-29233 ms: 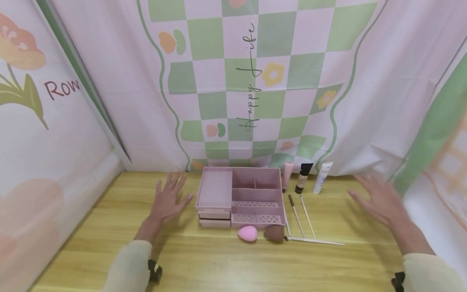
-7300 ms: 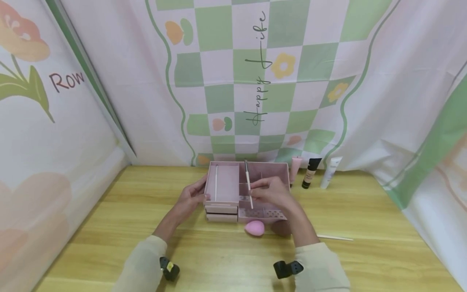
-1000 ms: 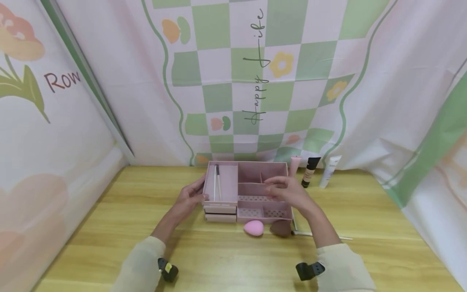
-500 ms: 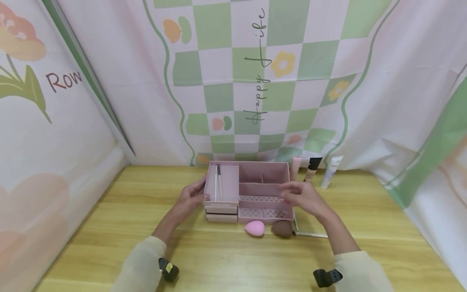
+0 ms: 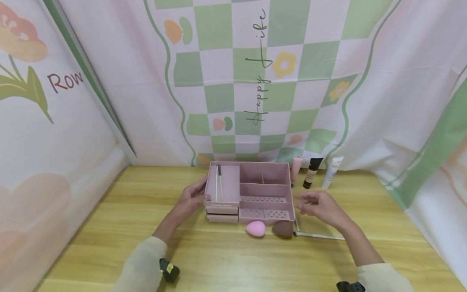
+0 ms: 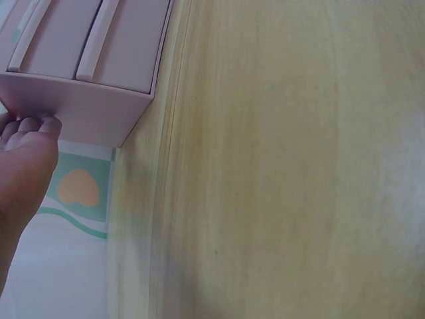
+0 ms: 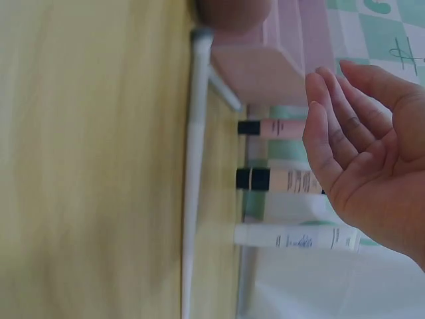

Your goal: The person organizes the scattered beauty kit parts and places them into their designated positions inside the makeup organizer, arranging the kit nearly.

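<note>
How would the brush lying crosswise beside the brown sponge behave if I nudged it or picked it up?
The brush may roll when nudged, since its slim handle looks rounded. It's probably stiff, lying straight along its visible length, and likely light, being so thin. Pushed toward the brown sponge, its dark head could bump it.
</note>
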Available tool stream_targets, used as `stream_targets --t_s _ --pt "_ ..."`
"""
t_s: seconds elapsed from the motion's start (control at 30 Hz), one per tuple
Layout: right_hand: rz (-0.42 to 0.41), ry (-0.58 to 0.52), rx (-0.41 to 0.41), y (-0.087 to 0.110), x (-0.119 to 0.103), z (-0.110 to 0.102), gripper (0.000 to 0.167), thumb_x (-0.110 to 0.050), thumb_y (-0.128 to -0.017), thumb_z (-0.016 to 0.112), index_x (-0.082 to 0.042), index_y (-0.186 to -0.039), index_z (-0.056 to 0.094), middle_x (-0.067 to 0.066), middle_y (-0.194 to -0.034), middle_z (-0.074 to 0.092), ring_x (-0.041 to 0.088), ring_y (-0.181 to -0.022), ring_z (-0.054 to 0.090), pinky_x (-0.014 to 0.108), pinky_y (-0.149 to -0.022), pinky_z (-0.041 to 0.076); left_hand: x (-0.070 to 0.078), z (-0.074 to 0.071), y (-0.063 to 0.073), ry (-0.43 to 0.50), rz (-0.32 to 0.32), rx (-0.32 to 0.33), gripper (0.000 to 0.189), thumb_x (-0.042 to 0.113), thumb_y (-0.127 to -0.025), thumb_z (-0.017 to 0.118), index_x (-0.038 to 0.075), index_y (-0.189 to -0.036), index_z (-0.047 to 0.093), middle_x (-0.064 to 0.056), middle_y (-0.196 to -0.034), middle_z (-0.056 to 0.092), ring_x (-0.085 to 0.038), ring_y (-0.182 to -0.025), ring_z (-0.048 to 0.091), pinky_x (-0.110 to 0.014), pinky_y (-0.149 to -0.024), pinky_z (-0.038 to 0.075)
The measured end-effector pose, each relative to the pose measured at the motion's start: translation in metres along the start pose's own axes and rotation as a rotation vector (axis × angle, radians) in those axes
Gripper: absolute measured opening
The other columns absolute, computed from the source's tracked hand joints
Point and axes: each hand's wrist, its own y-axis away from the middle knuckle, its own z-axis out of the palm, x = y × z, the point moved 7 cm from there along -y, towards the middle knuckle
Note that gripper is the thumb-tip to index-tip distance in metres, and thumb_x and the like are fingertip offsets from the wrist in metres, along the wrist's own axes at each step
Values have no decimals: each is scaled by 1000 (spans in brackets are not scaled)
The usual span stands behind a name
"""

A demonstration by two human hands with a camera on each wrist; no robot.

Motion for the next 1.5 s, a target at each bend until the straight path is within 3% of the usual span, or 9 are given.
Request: stream_targets --t_s 0.33,0.73,1.07,1.5 --pt "61 42 11 8 26 -7 42 -1 -91 62 20 -127 56 27 -102 73 15 -83 73 25 -76 65 1 0 -1 -20 -14 19 76 -10 -91 52 -7 -158 16 -22 -170 10 -40 -157 14 -18 -116 39" --pt "173 74 63 -6 45 1 37 -4 -90 66 18 -120 61 26 -99 74 19 -82 71 27 -69 65 1 1 1 1 -9 -8 77 -7 -92 52 -7 -158 12 -24 -170 5 -40 -158 10 -17 -117 38" --pt "259 87 91 -17 49 10 39 -7 -84 73 16 -114 65 22 -94 75 14 -74 69 26 -65 63 0 0 1 -6 -28 8 76 -8 -93 52 -7 -159 13 -23 -170 7 -39 -158 12 -16 -116 39" --pt "317 159 130 -19 47 12 27 -7 -78 78 10 -99 72 13 -82 76 9 -63 64 21 -57 57 1 0 0 -7 -15 21 76 -9 -91 52 -8 -158 15 -23 -170 10 -39 -158 14 -17 -117 38"
